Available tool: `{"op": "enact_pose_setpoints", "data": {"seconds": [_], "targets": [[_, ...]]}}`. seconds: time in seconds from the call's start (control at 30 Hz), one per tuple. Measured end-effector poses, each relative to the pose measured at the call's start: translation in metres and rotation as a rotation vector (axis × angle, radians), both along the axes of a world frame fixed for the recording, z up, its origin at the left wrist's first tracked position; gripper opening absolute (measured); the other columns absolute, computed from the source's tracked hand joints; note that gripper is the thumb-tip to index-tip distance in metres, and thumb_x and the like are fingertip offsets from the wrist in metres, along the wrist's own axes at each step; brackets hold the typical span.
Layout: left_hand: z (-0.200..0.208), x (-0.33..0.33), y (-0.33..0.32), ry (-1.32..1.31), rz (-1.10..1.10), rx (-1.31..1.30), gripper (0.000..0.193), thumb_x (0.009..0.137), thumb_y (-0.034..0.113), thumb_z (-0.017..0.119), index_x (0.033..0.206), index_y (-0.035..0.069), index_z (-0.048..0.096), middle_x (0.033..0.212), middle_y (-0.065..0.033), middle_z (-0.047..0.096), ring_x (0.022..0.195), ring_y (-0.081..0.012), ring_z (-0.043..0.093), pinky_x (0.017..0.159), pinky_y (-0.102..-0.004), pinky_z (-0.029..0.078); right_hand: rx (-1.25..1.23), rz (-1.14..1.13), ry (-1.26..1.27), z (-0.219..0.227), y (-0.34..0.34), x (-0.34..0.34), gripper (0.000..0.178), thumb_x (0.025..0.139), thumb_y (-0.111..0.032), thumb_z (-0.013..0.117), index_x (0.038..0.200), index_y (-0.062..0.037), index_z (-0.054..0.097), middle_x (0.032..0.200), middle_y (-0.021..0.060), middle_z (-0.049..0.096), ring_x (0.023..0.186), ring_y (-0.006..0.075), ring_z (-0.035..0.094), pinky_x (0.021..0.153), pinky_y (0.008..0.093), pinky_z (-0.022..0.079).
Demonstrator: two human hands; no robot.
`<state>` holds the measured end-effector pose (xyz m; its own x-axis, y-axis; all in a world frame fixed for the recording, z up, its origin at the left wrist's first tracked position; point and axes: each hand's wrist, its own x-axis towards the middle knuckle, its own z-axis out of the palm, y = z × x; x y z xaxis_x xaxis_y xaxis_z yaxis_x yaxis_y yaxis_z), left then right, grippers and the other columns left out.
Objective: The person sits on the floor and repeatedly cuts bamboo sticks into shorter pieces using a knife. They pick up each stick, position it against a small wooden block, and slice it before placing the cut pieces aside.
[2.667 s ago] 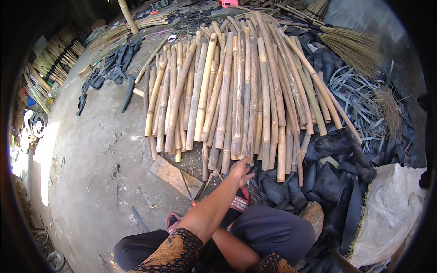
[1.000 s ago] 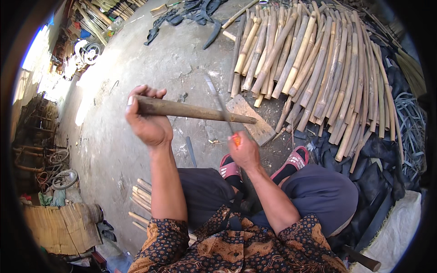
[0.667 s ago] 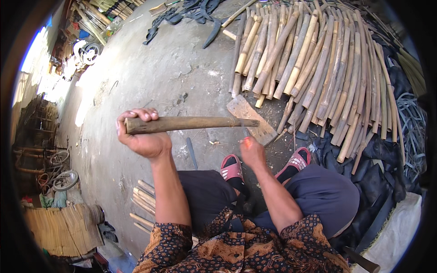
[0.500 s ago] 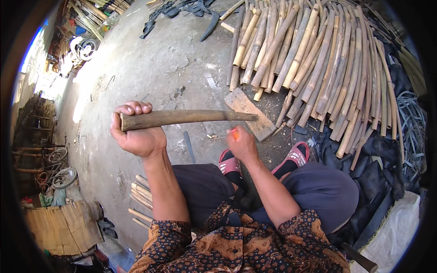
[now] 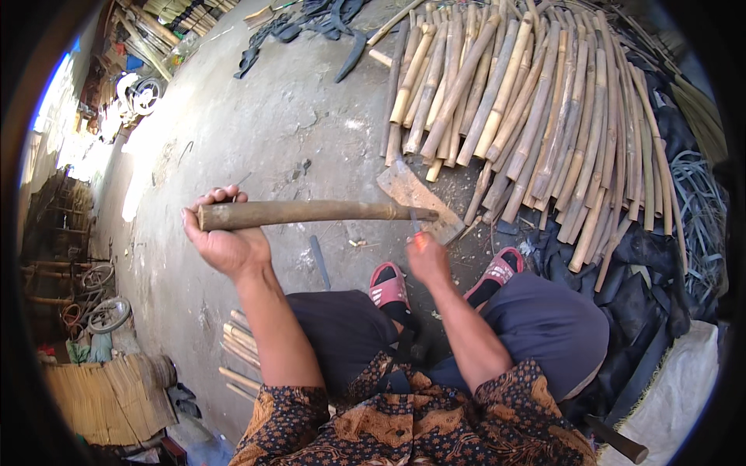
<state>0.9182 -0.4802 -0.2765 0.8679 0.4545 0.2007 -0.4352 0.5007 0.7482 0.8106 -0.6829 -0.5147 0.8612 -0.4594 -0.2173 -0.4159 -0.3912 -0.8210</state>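
A brown bamboo pole (image 5: 311,212) lies almost level in front of me, with its far right tip over a flat wooden block (image 5: 398,186) on the floor. My left hand (image 5: 231,242) holds the pole from below near its thick left end, fingers behind it and thumb at the end. My right hand (image 5: 430,259) is closed round a small tool with an orange handle (image 5: 420,241). The tool's thin metal blade (image 5: 414,221) reaches up to the pole close to its right tip; whether it is a knife or a screwdriver I cannot tell.
A large heap of cut bamboo poles (image 5: 528,116) lies ahead on the right. Dark strips (image 5: 303,29) and a long dark flat piece (image 5: 319,262) lie on the concrete floor. Several thin bamboo pieces (image 5: 241,346) are by my left leg. A dark-handled tool (image 5: 616,440) rests at lower right.
The pole has come down slightly and left with my left hand. My right hand has moved right and down, and the tool's blade now shows at the pole near its right end.
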Motion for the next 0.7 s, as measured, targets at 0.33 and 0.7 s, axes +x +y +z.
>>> {"op": "enact_pose_setpoints", "data": {"seconds": [0.33,0.7], "targets": [[0.001,-0.005,-0.001,-0.176,-0.200,0.017,0.041,0.107,0.046,0.039,0.086,0.014,0.053,0.062,-0.0014,0.046,0.049,-0.0147,0.045,0.049,-0.0309,0.040,-0.034,-0.038,0.028,0.005,0.001,-0.014,0.031,0.094,-0.031,0.065,0.100,-0.0005,0.065,0.089,0.0301,0.069,0.090,0.0522,0.067,0.074,0.0543,0.053],[0.008,-0.004,-0.001,-0.079,-0.278,-0.049,0.050,0.110,0.049,0.034,0.080,0.012,0.051,0.068,-0.0042,0.048,0.061,-0.0176,0.047,0.058,-0.0342,0.044,0.055,0.129,-0.099,0.008,-0.008,-0.016,0.031,0.093,-0.031,0.064,0.101,-0.0015,0.066,0.090,0.0322,0.069,0.089,0.0517,0.068,0.076,0.0567,0.055]]}}
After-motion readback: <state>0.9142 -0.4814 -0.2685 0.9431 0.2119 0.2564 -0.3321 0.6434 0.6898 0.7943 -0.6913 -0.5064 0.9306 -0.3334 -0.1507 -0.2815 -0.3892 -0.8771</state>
